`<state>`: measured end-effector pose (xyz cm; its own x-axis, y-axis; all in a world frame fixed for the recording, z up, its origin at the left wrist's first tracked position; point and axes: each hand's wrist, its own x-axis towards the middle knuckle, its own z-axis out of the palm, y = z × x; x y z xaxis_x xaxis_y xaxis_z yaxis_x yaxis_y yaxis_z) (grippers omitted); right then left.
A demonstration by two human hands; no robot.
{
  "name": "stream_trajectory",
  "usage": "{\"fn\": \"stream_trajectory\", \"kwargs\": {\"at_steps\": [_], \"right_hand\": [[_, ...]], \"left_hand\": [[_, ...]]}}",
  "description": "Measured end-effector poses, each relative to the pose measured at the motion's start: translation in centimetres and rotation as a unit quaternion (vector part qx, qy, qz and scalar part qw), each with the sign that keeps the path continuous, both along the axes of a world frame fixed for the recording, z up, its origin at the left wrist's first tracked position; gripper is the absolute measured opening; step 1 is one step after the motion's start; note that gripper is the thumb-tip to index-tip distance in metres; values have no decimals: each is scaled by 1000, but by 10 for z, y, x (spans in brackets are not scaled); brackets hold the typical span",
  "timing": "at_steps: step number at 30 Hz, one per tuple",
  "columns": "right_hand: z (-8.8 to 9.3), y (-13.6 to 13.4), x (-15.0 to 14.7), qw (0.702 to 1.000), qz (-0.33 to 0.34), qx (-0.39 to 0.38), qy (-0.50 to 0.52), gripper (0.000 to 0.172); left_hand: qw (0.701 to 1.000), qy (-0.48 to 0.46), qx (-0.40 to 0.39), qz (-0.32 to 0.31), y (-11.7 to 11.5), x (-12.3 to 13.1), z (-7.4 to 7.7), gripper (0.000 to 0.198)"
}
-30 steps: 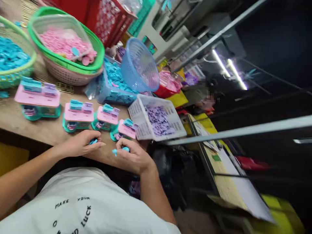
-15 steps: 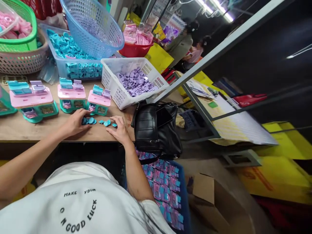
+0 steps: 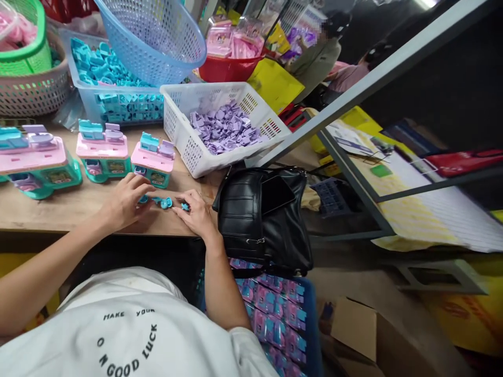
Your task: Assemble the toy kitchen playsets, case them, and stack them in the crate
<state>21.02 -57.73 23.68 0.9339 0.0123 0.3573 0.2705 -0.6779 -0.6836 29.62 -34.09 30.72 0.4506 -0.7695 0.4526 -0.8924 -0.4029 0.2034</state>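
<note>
My left hand (image 3: 126, 203) is bent over the wooden table with its fingers curled round a small blue plastic piece (image 3: 143, 199), partly hidden beneath them. My right hand (image 3: 197, 213) has thumb and fingers closed about another blue piece (image 3: 185, 207). Between the hands lie a few more small blue pieces (image 3: 166, 202), some of them rounded. Just behind my left hand stands a pink and teal toy house (image 3: 152, 161) with blue and purple parts on top. Beside it, to the left, are a similar toy (image 3: 102, 152) and a larger one (image 3: 37, 157).
A white basket of purple parts (image 3: 176, 131) and a tub of blue parts (image 3: 129, 107) stand behind. A black bag (image 3: 239, 220) sits at the table's right end, above a blue crate (image 3: 312, 314) of packed toys. A metal post (image 3: 353, 89) slants across the right. Two people are beyond.
My left hand has shifted right over the blue pieces, and its fingers have curled. My right thumb and fingers have closed round a piece. The view has turned slightly.
</note>
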Motion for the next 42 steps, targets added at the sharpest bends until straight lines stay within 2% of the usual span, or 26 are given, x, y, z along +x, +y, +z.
{"fn": "stream_trajectory", "kwargs": {"at_steps": [3,5,8,10,13,16,19,22,25,28,32,35,39,42], "right_hand": [[1,-5,-8,1000,1,26,18,16],[2,-5,-10,995,-14,93,38,13],[12,6,0,960,-47,273,43,29],[25,16,16,928,-42,370,29,42],[43,30,49,914,-19,405,3,51],[52,36,77,937,-41,345,-40,52],[51,36,90,971,-68,216,-80,48],[48,34,91,983,-74,138,-97,39],[48,32,90,985,-70,124,-99,31],[52,30,92,988,-66,106,-93,25],[59,26,95,992,-62,43,-97,20],[65,22,96,994,-42,-2,-103,18],[66,18,94,994,-8,-32,-106,19],[62,19,90,994,-28,-43,-97,23]], "left_hand": [[1000,10,1,-8,-8,1,5,19],[999,33,-15,-5,-11,0,8,19],[986,137,-97,-13,-18,-4,13,22],[957,238,-163,-33,-26,-3,18,31],[930,289,-224,-39,-40,9,27,37],[940,253,-229,17,-49,33,33,25],[956,221,-165,100,-52,54,35,17],[961,208,-114,140,-52,62,35,18],[964,202,-107,133,-50,62,33,24],[976,155,-92,123,-47,60,29,29],[988,73,-98,96,-44,61,20,29],[991,55,-95,75,-42,62,18,27],[997,32,-49,40,-39,61,20,30],[1000,-4,9,22,-38,58,22,35]]}}
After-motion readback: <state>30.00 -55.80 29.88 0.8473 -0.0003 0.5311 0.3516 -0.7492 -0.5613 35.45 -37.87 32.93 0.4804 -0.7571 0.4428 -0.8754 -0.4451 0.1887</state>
